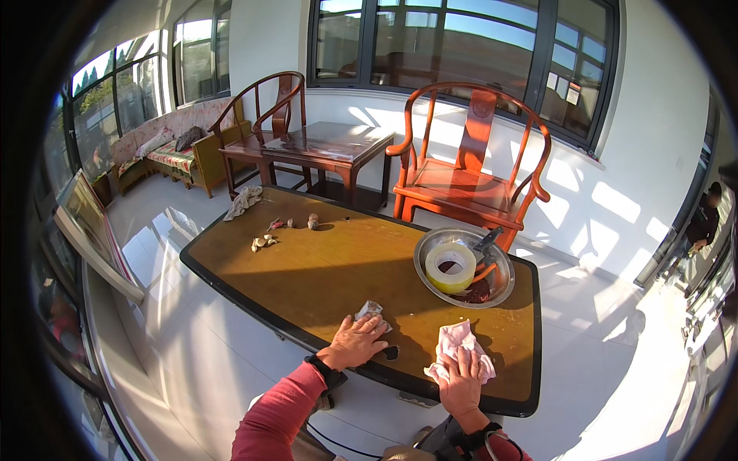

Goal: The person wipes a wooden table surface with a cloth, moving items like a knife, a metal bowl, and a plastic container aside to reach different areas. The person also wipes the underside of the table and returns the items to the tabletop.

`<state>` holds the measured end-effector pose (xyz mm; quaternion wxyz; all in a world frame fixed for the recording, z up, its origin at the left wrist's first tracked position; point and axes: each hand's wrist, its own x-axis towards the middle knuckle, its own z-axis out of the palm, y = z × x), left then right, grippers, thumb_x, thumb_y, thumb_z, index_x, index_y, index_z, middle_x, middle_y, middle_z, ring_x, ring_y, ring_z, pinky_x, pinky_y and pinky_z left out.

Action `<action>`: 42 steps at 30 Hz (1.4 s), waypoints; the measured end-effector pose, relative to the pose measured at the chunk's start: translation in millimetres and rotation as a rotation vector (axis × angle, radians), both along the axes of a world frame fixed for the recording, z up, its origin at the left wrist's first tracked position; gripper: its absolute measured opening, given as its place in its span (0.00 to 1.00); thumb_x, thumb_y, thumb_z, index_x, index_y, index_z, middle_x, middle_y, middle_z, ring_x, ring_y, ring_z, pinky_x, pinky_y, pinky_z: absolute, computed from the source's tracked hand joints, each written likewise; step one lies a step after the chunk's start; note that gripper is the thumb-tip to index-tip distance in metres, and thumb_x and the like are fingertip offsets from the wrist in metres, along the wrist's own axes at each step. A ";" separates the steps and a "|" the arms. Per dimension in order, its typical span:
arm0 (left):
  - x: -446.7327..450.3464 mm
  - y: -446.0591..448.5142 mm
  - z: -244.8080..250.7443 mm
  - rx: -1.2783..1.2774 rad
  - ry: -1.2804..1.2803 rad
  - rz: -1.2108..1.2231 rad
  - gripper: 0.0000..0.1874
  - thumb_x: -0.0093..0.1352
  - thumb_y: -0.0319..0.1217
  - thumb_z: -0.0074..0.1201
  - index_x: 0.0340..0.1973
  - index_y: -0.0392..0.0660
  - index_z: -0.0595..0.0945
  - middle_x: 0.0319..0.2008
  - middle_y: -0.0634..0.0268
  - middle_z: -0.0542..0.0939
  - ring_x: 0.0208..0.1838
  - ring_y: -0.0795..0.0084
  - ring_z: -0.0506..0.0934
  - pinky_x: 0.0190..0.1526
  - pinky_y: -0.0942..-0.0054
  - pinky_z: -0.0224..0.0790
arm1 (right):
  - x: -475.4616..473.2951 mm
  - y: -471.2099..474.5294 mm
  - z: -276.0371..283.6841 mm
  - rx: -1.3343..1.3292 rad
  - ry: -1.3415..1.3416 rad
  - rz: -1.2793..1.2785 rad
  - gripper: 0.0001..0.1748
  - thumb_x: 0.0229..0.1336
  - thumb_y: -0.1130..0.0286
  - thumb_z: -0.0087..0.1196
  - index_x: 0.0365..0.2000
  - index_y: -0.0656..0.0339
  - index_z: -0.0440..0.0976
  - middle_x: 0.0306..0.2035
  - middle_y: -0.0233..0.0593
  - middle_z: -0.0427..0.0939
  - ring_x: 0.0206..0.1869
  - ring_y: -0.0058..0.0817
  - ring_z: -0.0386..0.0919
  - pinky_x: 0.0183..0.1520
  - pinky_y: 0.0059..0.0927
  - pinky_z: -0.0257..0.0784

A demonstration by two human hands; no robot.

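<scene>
My left hand [356, 342] lies with fingers spread at the near edge of a brown wooden table [323, 271], its fingertips on a small crumpled whitish wad [371, 310]. Under the fingers of my right hand [462, 383] is a crumpled pink cloth [458, 340], flat on the tabletop. Beyond that cloth stands a metal bowl [424, 282]. It holds a wide roll of tape [451, 283], a knife with a dark handle [489, 238], an orange-handled item [485, 273] and dark red bits.
Garlic cloves [263, 242] and a few small round items [313, 222] lie on the table's far left part, near a grey rag [244, 203] at the corner. A red wooden armchair [461, 178] and a side table [334, 141] stand behind. A person [703, 216] is at the far right.
</scene>
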<state>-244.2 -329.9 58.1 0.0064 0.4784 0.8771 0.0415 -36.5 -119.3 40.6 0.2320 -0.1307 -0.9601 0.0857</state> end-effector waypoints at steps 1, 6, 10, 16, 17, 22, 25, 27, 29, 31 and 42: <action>-20.6 -30.4 -0.5 0.017 0.013 0.102 0.29 0.74 0.51 0.36 0.67 0.53 0.66 0.71 0.64 0.59 0.74 0.62 0.55 0.69 0.41 0.46 | -0.2 -0.5 -0.2 -0.005 0.017 0.001 0.26 0.58 0.49 0.54 0.54 0.49 0.74 0.63 0.45 0.65 0.69 0.54 0.52 0.69 0.60 0.43; -94.6 -147.4 -6.5 0.022 -0.006 0.690 0.28 0.74 0.48 0.37 0.66 0.51 0.66 0.72 0.58 0.57 0.74 0.51 0.54 0.66 0.34 0.46 | -0.1 -2.2 3.3 0.020 -0.006 0.005 0.24 0.60 0.52 0.53 0.54 0.48 0.74 0.64 0.46 0.64 0.69 0.55 0.52 0.69 0.59 0.42; -81.4 -114.3 -22.6 0.167 0.050 0.761 0.31 0.72 0.51 0.40 0.64 0.44 0.68 0.69 0.56 0.62 0.72 0.47 0.56 0.68 0.47 0.49 | -1.0 -3.2 3.5 0.009 -0.003 -0.008 0.24 0.60 0.52 0.53 0.53 0.49 0.74 0.64 0.47 0.64 0.69 0.56 0.53 0.69 0.59 0.44; 44.6 -9.5 -20.2 0.253 0.078 0.100 0.31 0.74 0.51 0.38 0.65 0.45 0.68 0.69 0.59 0.62 0.72 0.53 0.57 0.71 0.55 0.46 | -1.4 -2.3 1.6 0.031 -0.003 -0.005 0.24 0.60 0.52 0.53 0.54 0.50 0.73 0.64 0.46 0.64 0.68 0.55 0.53 0.69 0.58 0.44; 58.7 -5.0 -17.2 0.212 -0.010 0.066 0.30 0.74 0.50 0.39 0.65 0.47 0.68 0.70 0.61 0.61 0.73 0.55 0.57 0.71 0.54 0.46 | -1.7 -1.6 1.5 0.054 -0.018 0.003 0.24 0.60 0.52 0.53 0.54 0.50 0.73 0.64 0.45 0.64 0.68 0.54 0.53 0.69 0.58 0.44; 32.0 -46.3 -9.8 0.226 0.047 0.098 0.24 0.76 0.44 0.38 0.65 0.51 0.69 0.70 0.66 0.62 0.73 0.62 0.56 0.71 0.53 0.45 | -2.4 -1.7 0.7 0.028 -0.019 -0.003 0.24 0.60 0.52 0.53 0.54 0.51 0.74 0.65 0.44 0.63 0.69 0.54 0.53 0.69 0.57 0.44; -22.8 -98.8 -15.4 0.155 0.148 0.325 0.22 0.74 0.42 0.41 0.62 0.53 0.72 0.68 0.66 0.64 0.72 0.60 0.59 0.69 0.47 0.49 | -2.7 -2.7 1.6 0.040 -0.025 -0.006 0.24 0.60 0.52 0.53 0.53 0.52 0.74 0.65 0.44 0.62 0.69 0.54 0.53 0.69 0.57 0.44; -60.8 -137.8 -19.8 0.254 0.047 0.574 0.23 0.75 0.43 0.39 0.64 0.54 0.70 0.68 0.66 0.64 0.72 0.55 0.59 0.68 0.44 0.49 | -2.9 -2.8 2.8 0.033 -0.046 -0.007 0.24 0.61 0.53 0.52 0.53 0.54 0.74 0.65 0.45 0.62 0.69 0.54 0.53 0.70 0.56 0.43; -89.9 -165.7 -24.1 0.221 0.040 0.773 0.24 0.75 0.44 0.38 0.64 0.53 0.69 0.68 0.64 0.64 0.72 0.53 0.58 0.67 0.43 0.49 | -2.8 -3.3 3.4 0.026 -0.041 -0.003 0.24 0.61 0.55 0.52 0.54 0.53 0.73 0.66 0.45 0.61 0.69 0.53 0.52 0.70 0.55 0.43; -100.4 -165.1 -30.0 0.210 0.043 0.849 0.24 0.74 0.45 0.37 0.63 0.53 0.71 0.68 0.62 0.64 0.72 0.50 0.58 0.67 0.44 0.50 | -2.4 -3.4 3.5 0.046 -0.057 -0.015 0.24 0.60 0.56 0.52 0.55 0.52 0.73 0.66 0.45 0.61 0.69 0.53 0.52 0.70 0.55 0.43; 40.1 -57.3 -31.3 0.378 0.061 0.187 0.23 0.76 0.42 0.40 0.64 0.48 0.71 0.68 0.67 0.64 0.72 0.62 0.57 0.72 0.56 0.45 | -6.0 -1.9 -4.0 0.068 -0.145 -0.037 0.24 0.62 0.55 0.52 0.56 0.52 0.71 0.68 0.42 0.58 0.71 0.50 0.50 0.71 0.54 0.41</action>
